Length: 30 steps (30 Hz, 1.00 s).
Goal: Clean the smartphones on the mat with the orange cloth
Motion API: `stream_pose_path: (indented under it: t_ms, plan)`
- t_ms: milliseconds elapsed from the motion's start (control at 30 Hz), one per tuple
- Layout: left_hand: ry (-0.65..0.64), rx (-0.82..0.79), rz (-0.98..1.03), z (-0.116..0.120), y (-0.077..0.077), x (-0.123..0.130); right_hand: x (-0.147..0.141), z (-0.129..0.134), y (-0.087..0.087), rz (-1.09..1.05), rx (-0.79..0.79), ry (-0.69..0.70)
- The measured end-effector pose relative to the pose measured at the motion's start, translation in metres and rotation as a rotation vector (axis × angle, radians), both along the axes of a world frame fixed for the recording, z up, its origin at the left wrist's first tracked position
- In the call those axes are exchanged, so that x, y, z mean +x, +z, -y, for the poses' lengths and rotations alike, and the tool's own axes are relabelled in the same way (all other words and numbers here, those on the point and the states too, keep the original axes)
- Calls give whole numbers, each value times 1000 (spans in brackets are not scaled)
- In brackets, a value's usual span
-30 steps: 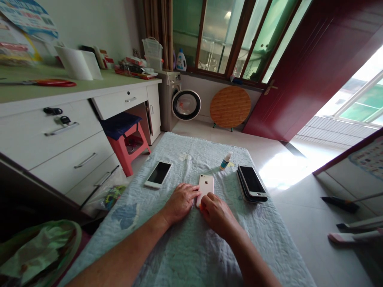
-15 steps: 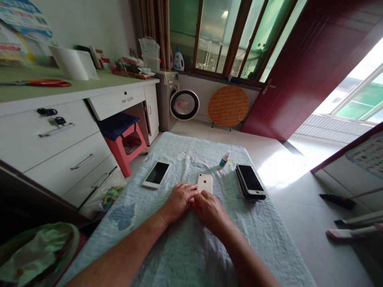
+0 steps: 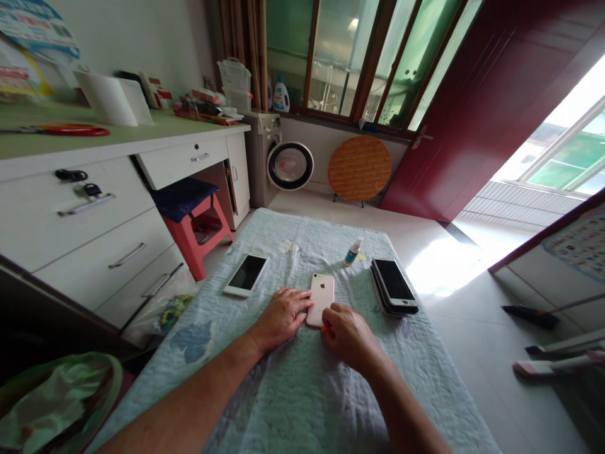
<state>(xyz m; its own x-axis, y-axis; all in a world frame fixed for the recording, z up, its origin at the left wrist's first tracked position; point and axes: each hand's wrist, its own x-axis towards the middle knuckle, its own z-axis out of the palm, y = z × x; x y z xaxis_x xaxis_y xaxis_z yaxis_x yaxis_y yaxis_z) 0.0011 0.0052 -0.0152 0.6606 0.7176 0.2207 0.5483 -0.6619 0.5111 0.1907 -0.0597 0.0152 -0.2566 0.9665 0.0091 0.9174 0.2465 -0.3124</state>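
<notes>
A pinkish smartphone [image 3: 322, 289] lies back side up on the cloth, its camera end away from me. My left hand [image 3: 282, 316] rests at the phone's left edge, fingers stretched out and fingertips touching it. At the lower right of the phone is my right hand [image 3: 347, 333], its fingers curled closed. A small orange bit [image 3: 324, 328] peeks out under those fingers; its kind is not clear. To the left lies a white phone [image 3: 246, 275], dark screen up. A small spray bottle [image 3: 352, 252] stands beyond, and a stack of phones [image 3: 395, 285] sits on the right.
A pale blue quilted cloth [image 3: 265, 391] covers the table. On the left stand a white drawer desk [image 3: 89, 252], a red stool [image 3: 193, 233] and a waste bin [image 3: 116, 372]. A washing machine [image 3: 265, 157] with an open door and a round wooden tabletop [image 3: 359, 167] are farther back.
My right hand has moved to the right and slightly nearer, away from my left hand, uncovering the phone's lower part and an orange bit. My left hand stays about where it was.
</notes>
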Motion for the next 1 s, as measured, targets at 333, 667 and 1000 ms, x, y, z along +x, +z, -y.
stream_pose_path:
  t_ms: [333,667,1000]
  plan:
    - [-41,2,-1,-5,-7,-1,-37,-7,-6,-10,79,61]
    - [2,20,6,1,-3,-1,1,-3,3,-65,-88,-19]
    - [-1,14,6,0,-2,-1,10,-6,3,-296,-61,11]
